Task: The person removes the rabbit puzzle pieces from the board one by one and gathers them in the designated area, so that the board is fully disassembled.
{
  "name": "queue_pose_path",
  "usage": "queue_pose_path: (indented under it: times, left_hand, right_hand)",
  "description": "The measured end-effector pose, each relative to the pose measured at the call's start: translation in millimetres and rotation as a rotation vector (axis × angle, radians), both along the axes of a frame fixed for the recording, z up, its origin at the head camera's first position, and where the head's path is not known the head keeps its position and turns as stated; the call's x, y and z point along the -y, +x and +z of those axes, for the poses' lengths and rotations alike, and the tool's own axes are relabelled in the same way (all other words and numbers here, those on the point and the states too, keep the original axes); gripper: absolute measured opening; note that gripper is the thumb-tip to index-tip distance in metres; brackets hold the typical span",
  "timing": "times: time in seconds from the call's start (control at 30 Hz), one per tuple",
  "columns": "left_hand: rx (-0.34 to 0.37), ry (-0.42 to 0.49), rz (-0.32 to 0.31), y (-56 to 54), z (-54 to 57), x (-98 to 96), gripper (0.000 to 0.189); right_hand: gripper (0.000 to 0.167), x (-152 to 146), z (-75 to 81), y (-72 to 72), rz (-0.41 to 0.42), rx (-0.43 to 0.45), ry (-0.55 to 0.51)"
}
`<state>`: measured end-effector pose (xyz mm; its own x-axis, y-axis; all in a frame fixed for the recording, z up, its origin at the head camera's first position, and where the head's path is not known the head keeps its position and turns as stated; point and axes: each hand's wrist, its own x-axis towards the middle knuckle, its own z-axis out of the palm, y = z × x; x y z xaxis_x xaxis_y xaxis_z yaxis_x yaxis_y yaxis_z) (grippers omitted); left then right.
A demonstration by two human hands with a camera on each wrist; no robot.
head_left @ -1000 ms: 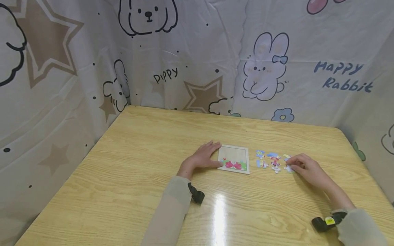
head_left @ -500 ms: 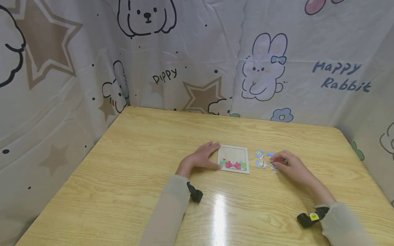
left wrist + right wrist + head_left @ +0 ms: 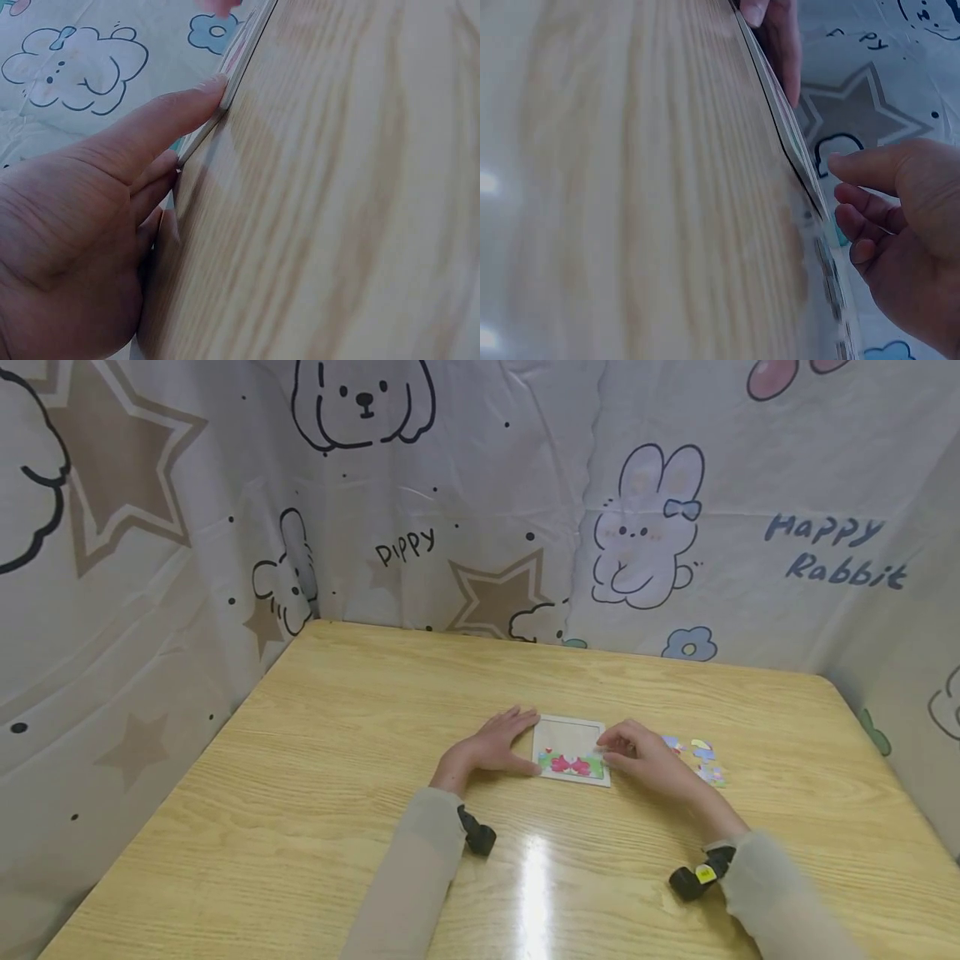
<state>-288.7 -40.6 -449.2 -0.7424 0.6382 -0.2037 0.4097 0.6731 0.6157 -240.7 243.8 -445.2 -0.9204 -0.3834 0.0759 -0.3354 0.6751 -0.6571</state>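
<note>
My left hand (image 3: 495,743) rests at the left side of a square puzzle board (image 3: 570,720), fingers and thumb spread along its edge. The left wrist view shows the thumb (image 3: 180,109) on the board's rim. Pink flowers and green fill the board's lower strip; above them it is bare wood. At the board's right edge hovers my right hand (image 3: 645,756), its fingers loosely bent. From the right wrist, a gap shows between its thumb (image 3: 870,166) and fingers, with no piece visible there. Several puzzle pieces (image 3: 703,750) lie to the right, partly hidden behind this hand.
The board and pieces lie on a wood-grain table (image 3: 360,710). A printed curtain (image 3: 480,485) hangs behind and along both sides of it. Each wrist wears a black camera, such as the right one (image 3: 686,883).
My right hand has moved left, from the far-right pieces across the middle ones to the board's right edge. The far-right pieces are uncovered now. My left hand has stayed at the board.
</note>
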Motion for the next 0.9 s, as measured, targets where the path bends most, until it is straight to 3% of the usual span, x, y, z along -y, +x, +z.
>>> queue_pose_path:
  times: [0.47, 0.9]
  left_hand:
    - [-0.005, 0.002, 0.007, 3.6, 2.0, 1.3, 0.090]
    - [-0.005, 0.000, 0.006, 1.1, 1.0, 1.2, 0.090]
  right_hand:
    - [0.028, 52.8, -3.2, -11.3, 0.174, 0.026, 0.000]
    - [0.024, 65.1, 2.5, -16.0, 0.228, 0.105, 0.018]
